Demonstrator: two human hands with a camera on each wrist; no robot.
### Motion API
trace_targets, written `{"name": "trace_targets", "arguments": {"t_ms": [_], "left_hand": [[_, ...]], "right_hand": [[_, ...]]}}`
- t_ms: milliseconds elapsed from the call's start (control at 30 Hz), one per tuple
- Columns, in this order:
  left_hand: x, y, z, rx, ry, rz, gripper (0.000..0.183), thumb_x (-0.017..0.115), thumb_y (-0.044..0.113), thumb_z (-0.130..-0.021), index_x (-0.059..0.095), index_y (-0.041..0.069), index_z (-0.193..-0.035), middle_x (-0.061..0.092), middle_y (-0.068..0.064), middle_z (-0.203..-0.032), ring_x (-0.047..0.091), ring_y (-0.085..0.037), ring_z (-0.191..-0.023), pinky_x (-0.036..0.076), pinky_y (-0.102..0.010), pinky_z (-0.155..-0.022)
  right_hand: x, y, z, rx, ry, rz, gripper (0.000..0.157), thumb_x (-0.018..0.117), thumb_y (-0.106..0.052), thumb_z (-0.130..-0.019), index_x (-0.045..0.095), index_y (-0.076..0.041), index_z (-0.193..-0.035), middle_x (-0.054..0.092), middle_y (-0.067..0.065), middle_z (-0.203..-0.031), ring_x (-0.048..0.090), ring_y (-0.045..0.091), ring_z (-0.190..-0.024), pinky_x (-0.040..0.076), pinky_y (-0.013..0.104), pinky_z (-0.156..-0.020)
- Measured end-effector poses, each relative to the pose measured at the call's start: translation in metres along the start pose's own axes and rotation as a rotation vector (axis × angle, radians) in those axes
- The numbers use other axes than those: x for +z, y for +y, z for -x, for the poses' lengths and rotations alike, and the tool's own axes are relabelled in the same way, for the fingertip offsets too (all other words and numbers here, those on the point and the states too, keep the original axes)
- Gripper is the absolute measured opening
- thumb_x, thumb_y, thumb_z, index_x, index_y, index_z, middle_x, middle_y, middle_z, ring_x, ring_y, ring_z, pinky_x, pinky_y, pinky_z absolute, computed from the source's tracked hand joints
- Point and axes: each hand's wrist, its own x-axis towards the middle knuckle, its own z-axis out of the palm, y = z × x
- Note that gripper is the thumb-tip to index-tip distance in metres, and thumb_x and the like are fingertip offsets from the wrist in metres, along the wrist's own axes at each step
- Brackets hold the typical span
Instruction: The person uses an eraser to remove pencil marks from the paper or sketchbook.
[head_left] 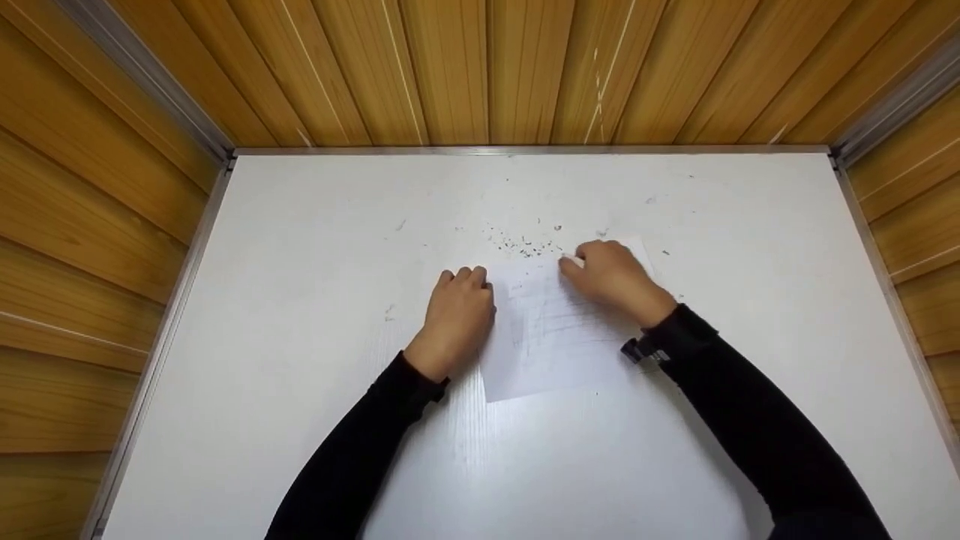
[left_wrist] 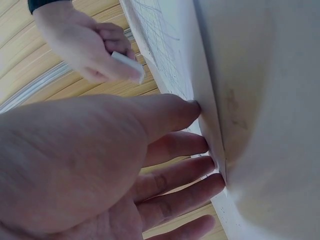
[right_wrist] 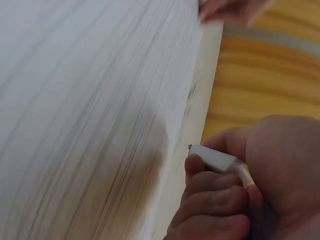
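Observation:
A white sheet of paper [head_left: 547, 367] with grey pencil lines lies on the white table. My left hand [head_left: 456, 319] is at its left edge; in the left wrist view the thumb and fairly straight fingertips [left_wrist: 216, 182] touch the paper along that edge. Over the far right part of the sheet, my right hand [head_left: 613, 276] pinches a small white eraser [right_wrist: 216, 158] between thumb and curled fingers. A dark crumb clings to the eraser's end. Seen from the left wrist, the eraser [left_wrist: 128, 66] is raised off the paper.
Dark eraser crumbs [head_left: 527, 247] are scattered on the table [head_left: 300, 300] just beyond the sheet's far edge, with a few smudges around. Wood-slat walls [head_left: 450, 75] with a metal rail border the table at the back and both sides.

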Motion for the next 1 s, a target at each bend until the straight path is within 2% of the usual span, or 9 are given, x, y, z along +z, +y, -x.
{"name": "trace_targets", "arguments": {"t_ms": [100,167,333,433,567,700,833,900,1000], "left_hand": [[0.000,0.000,0.001,0.012,0.013,-0.001,0.017,0.076,0.018,-0.100,0.084,0.004,-0.101,0.070,-0.005,-0.096,0.068,-0.025,-0.088,0.054,-0.041,-0.081],[0.000,0.000,0.003,0.016,0.021,0.005,0.016,0.076,0.019,-0.099,0.084,0.005,-0.100,0.069,-0.004,-0.096,0.068,-0.025,-0.088,0.054,-0.041,-0.081],[-0.003,-0.002,0.003,0.004,0.019,0.023,0.015,0.076,0.019,-0.099,0.083,0.007,-0.096,0.068,-0.005,-0.095,0.068,-0.026,-0.088,0.053,-0.042,-0.081],[-0.005,-0.002,0.002,-0.010,0.005,0.023,0.015,0.076,0.020,-0.099,0.083,0.007,-0.096,0.068,-0.004,-0.095,0.068,-0.026,-0.089,0.053,-0.042,-0.081],[-0.004,0.000,0.001,-0.023,-0.006,0.017,0.016,0.076,0.020,-0.100,0.083,0.007,-0.098,0.069,-0.004,-0.096,0.070,-0.026,-0.090,0.053,-0.042,-0.081],[-0.003,0.001,0.002,-0.027,0.000,0.006,0.017,0.075,0.020,-0.100,0.084,0.006,-0.101,0.070,-0.004,-0.097,0.071,-0.026,-0.091,0.054,-0.043,-0.081],[-0.003,0.002,0.003,-0.028,-0.016,0.004,0.019,0.074,0.021,-0.102,0.085,0.005,-0.105,0.071,-0.004,-0.098,0.071,-0.027,-0.093,0.055,-0.044,-0.082],[-0.003,0.001,0.003,-0.027,-0.020,0.007,0.019,0.073,0.020,-0.102,0.085,0.005,-0.106,0.071,-0.004,-0.098,0.071,-0.027,-0.093,0.055,-0.043,-0.082],[-0.003,0.001,0.004,-0.030,-0.023,0.010,0.019,0.072,0.018,-0.102,0.084,0.004,-0.105,0.070,-0.005,-0.098,0.070,-0.027,-0.093,0.054,-0.042,-0.083]], "right_hand": [[0.020,-0.035,-0.003,-0.052,-0.045,0.010,0.046,0.052,-0.044,-0.110,0.072,-0.002,-0.110,0.071,0.018,-0.106,0.066,0.034,-0.096,0.056,0.051,-0.090],[0.034,-0.053,-0.007,-0.087,-0.060,0.051,0.045,0.052,-0.042,-0.109,0.072,-0.002,-0.106,0.073,0.019,-0.106,0.067,0.034,-0.095,0.057,0.052,-0.090],[0.052,-0.071,-0.015,-0.123,-0.029,0.133,0.036,0.055,-0.034,-0.106,0.065,-0.005,-0.087,0.073,0.019,-0.099,0.066,0.035,-0.093,0.058,0.053,-0.086],[0.051,-0.056,-0.019,-0.132,0.012,0.116,0.037,0.056,-0.036,-0.105,0.066,-0.006,-0.086,0.072,0.017,-0.096,0.066,0.035,-0.093,0.057,0.051,-0.085],[0.032,-0.021,-0.012,-0.082,0.031,0.063,0.044,0.054,-0.039,-0.106,0.074,0.001,-0.104,0.073,0.021,-0.103,0.065,0.036,-0.094,0.057,0.052,-0.088],[0.003,0.020,0.001,0.013,0.030,0.051,0.054,0.051,-0.039,-0.108,0.072,0.008,-0.126,0.072,0.031,-0.121,0.067,0.044,-0.106,0.055,0.060,-0.099],[-0.018,0.055,0.010,0.073,0.035,0.071,0.061,0.048,-0.040,-0.109,0.067,0.009,-0.138,0.067,0.037,-0.140,0.065,0.051,-0.124,0.052,0.066,-0.108],[-0.024,0.064,0.012,0.090,0.031,0.072,0.061,0.046,-0.041,-0.109,0.068,0.010,-0.135,0.067,0.037,-0.137,0.063,0.050,-0.121,0.052,0.065,-0.105],[-0.027,0.061,0.013,0.091,0.013,0.067,0.058,0.045,-0.042,-0.110,0.070,0.009,-0.124,0.068,0.034,-0.123,0.061,0.044,-0.109,0.052,0.059,-0.096]]}}
